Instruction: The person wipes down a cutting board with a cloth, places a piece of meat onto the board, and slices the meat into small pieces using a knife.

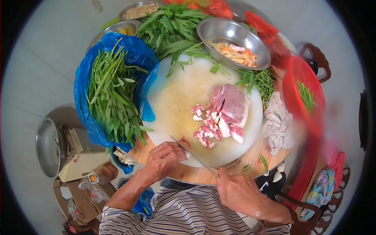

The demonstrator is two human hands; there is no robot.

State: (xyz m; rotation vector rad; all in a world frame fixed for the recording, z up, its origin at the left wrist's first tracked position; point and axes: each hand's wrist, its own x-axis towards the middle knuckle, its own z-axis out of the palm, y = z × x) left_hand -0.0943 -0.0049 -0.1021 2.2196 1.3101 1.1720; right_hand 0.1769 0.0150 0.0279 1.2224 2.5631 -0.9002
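My right hand (239, 192) is wrapped around the handle of a knife (194, 155), its blade slanting up and left over the near edge of the round white cutting board (172, 98). Beside the blade, my left hand (164, 157) has its fingers curled against a small piece of meat (188, 154), mostly hidden by them. A thin red slice (185, 141) lies just past the blade. Farther back on the board rests a larger chunk of raw meat (231, 102), with small cut pieces (206, 133) heaped at its left and front.
Leafy greens (113, 98) fill a blue plastic bag (83, 82) at left; more greens (168, 27) lie behind the board. A metal bowl (203, 29) holds sliced food. At right are a crumpled cloth (278, 123) and a red basket (291, 84). The wooden table edge (188, 178) is close to me.
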